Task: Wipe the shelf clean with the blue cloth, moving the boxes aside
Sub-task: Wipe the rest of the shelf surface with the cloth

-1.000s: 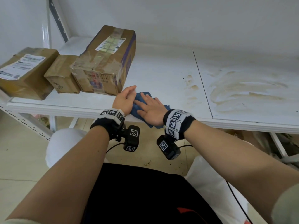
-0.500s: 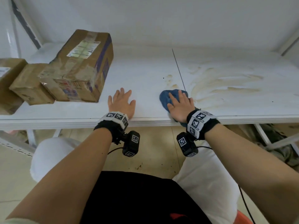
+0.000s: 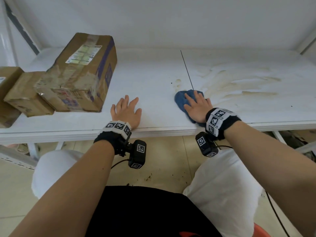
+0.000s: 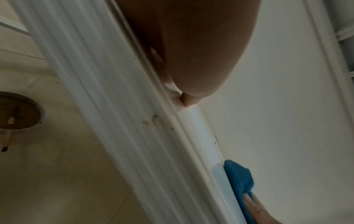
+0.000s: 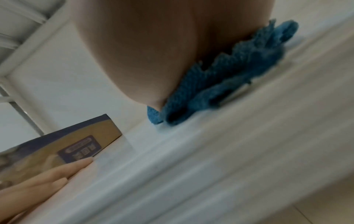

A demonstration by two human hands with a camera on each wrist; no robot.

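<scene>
Right hand (image 3: 196,108) flat, fingers spread, pressing cloth (image 3: 182,100) on shelf (image 3: 153,79); left hand (image 3: 126,111) flat, bracing. Stains (image 3: 239,86) just right of cloth: press firmly, overlap strokes. Boxes (image 3: 77,74) left of both hands.

Blue cloth (image 3: 183,100) under right hand (image 3: 196,109), now farther right.

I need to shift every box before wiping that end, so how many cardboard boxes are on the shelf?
3, all at the left end: large taped box, small box beside it, another box cut off by the frame edge. More may sit beyond.
</scene>
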